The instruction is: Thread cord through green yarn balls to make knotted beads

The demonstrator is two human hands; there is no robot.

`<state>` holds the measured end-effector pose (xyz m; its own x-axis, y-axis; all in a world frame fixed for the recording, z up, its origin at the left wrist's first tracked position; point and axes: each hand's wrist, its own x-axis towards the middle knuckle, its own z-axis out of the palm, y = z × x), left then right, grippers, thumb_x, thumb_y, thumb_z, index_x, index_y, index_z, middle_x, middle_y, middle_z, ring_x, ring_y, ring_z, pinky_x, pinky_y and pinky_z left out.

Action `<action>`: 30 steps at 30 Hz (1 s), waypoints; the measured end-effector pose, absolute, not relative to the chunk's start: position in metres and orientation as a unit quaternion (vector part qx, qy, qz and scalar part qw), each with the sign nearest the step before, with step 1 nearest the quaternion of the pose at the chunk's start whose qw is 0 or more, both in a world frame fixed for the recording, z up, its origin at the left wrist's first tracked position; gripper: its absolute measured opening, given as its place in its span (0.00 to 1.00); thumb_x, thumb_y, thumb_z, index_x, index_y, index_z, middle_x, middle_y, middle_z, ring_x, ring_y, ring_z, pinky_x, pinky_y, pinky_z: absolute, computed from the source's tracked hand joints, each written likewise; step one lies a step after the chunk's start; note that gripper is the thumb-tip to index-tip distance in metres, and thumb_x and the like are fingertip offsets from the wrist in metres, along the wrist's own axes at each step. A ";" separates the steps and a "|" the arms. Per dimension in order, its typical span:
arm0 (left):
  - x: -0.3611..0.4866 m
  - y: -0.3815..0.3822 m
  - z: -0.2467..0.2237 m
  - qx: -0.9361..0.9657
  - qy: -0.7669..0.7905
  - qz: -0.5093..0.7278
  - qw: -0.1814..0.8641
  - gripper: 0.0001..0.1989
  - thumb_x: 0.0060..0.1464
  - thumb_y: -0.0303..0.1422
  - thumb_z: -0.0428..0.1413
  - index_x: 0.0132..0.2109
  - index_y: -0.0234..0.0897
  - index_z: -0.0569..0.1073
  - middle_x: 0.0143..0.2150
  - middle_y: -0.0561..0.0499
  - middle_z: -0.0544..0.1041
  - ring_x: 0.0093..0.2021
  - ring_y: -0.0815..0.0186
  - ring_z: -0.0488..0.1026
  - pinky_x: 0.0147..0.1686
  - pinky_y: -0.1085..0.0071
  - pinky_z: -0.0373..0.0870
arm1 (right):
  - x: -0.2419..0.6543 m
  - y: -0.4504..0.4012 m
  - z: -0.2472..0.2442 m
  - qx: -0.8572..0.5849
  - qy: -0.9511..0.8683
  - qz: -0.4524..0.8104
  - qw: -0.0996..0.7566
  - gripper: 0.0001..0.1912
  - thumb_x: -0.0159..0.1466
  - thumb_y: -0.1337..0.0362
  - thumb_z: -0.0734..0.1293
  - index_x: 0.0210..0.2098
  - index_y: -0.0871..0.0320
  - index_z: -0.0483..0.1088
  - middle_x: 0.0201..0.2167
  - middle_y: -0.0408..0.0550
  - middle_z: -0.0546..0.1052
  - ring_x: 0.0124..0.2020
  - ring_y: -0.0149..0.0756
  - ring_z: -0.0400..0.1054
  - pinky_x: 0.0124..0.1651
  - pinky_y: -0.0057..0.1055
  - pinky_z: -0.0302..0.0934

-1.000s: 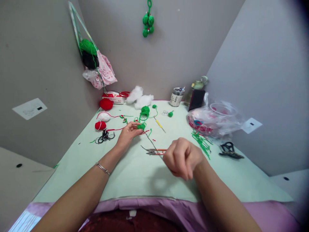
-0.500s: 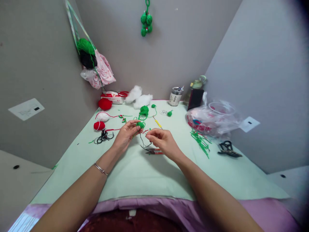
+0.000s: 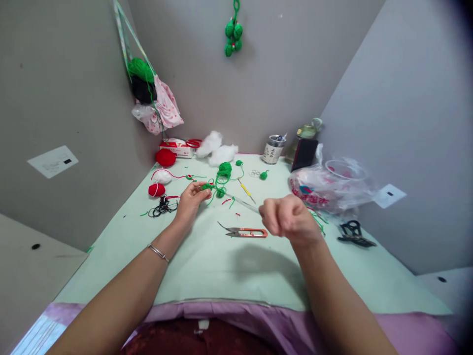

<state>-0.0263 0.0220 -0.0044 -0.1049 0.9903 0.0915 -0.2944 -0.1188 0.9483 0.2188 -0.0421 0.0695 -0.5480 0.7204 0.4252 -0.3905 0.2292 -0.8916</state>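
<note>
Pale table (image 3: pixel 207 276) — green yarn piece (image 3: pixel 207 187) in left hand (image 3: pixel 192 203), right hand (image 3: pixel 290 217) apart.

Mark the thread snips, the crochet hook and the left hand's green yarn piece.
Thread snips (image 3: pixel 243 230), head view: orange handle.
Crochet hook (image 3: pixel 246 190), head view: middle of yellow grip.
Green yarn piece (image 3: pixel 207 186), head view: visible yarn.

Legible text: none | Can label (image 3: pixel 272 154): bears dark characters, unreadable | Plastic bag (image 3: pixel 314 196): bears red characters, unreadable | Box (image 3: pixel 178 150): bears small print, unreadable | Left wall sheet (image 3: pixel 51 161): bears faint marks, unreadable
</note>
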 end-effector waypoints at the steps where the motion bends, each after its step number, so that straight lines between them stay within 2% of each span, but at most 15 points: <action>1: -0.028 0.023 -0.005 0.417 0.416 0.621 0.517 0.21 0.43 0.35 0.68 0.44 0.36 0.73 0.34 0.53 0.77 0.35 0.66 0.75 0.47 0.62 0.71 | 0.224 -0.044 0.071 -0.094 -0.655 0.608 0.439 0.20 0.56 0.52 0.75 0.15 0.55 0.69 0.16 0.45 0.71 0.17 0.27 0.58 0.20 0.25 0.54; 3: -0.030 0.025 -0.005 0.409 0.420 0.625 0.515 0.21 0.42 0.35 0.68 0.43 0.36 0.73 0.33 0.54 0.76 0.34 0.66 0.75 0.47 0.62 0.71 | 0.232 -0.046 0.074 -0.052 -0.685 0.611 0.394 0.25 0.56 0.51 0.74 0.10 0.54 0.66 0.12 0.45 0.68 0.16 0.28 0.59 0.21 0.26 0.57; 5: -0.030 0.025 -0.003 0.405 0.418 0.622 0.525 0.21 0.42 0.36 0.68 0.43 0.36 0.73 0.32 0.54 0.76 0.34 0.66 0.76 0.48 0.62 0.71 | 0.233 -0.048 0.076 -0.055 -0.705 0.608 0.361 0.26 0.56 0.48 0.74 0.10 0.54 0.68 0.12 0.46 0.69 0.16 0.29 0.60 0.22 0.27 0.58; 7: -0.028 0.022 0.000 0.405 0.409 0.611 0.544 0.21 0.43 0.36 0.68 0.44 0.35 0.73 0.33 0.52 0.77 0.35 0.66 0.76 0.49 0.62 0.71 | 0.227 -0.048 0.078 -0.099 -0.709 0.592 0.369 0.22 0.56 0.48 0.74 0.14 0.55 0.73 0.18 0.48 0.73 0.19 0.30 0.63 0.25 0.29 0.60; 9: -0.024 0.018 0.004 0.410 0.394 0.596 0.567 0.21 0.43 0.35 0.68 0.44 0.35 0.74 0.34 0.51 0.78 0.37 0.65 0.77 0.50 0.61 0.70 | 0.216 -0.048 0.077 -0.174 -0.695 0.567 0.406 0.15 0.57 0.53 0.74 0.22 0.56 0.77 0.25 0.49 0.75 0.24 0.31 0.64 0.28 0.30 0.60; 12: -0.017 0.010 0.010 0.427 0.363 0.574 0.597 0.20 0.45 0.35 0.68 0.45 0.35 0.75 0.36 0.51 0.78 0.38 0.66 0.77 0.52 0.61 0.70 | 0.194 -0.046 0.068 -0.304 -0.677 0.504 0.441 0.08 0.60 0.58 0.72 0.30 0.57 0.77 0.29 0.46 0.74 0.27 0.30 0.63 0.31 0.29 0.57; 17: -0.012 0.002 0.014 0.456 0.348 0.555 0.602 0.17 0.47 0.34 0.67 0.44 0.37 0.76 0.38 0.52 0.77 0.38 0.66 0.76 0.52 0.61 0.69 | 0.172 -0.037 0.045 -0.432 -0.662 0.398 0.465 0.09 0.61 0.59 0.69 0.32 0.59 0.76 0.26 0.44 0.73 0.27 0.31 0.62 0.31 0.29 0.56; 21: -0.011 0.001 0.013 0.471 0.340 0.556 0.595 0.16 0.47 0.34 0.67 0.44 0.37 0.76 0.39 0.52 0.77 0.39 0.65 0.77 0.51 0.59 0.70 | 0.171 -0.034 0.040 -0.453 -0.654 0.399 0.456 0.10 0.61 0.59 0.69 0.32 0.60 0.75 0.24 0.43 0.72 0.26 0.31 0.62 0.30 0.29 0.56; 30: -0.011 0.002 0.010 0.501 0.334 0.550 0.579 0.15 0.48 0.34 0.66 0.43 0.38 0.75 0.36 0.52 0.78 0.37 0.64 0.76 0.46 0.62 0.70 | 0.169 -0.034 0.040 -0.468 -0.653 0.402 0.439 0.08 0.59 0.61 0.68 0.30 0.60 0.74 0.23 0.43 0.72 0.25 0.30 0.61 0.29 0.28 0.55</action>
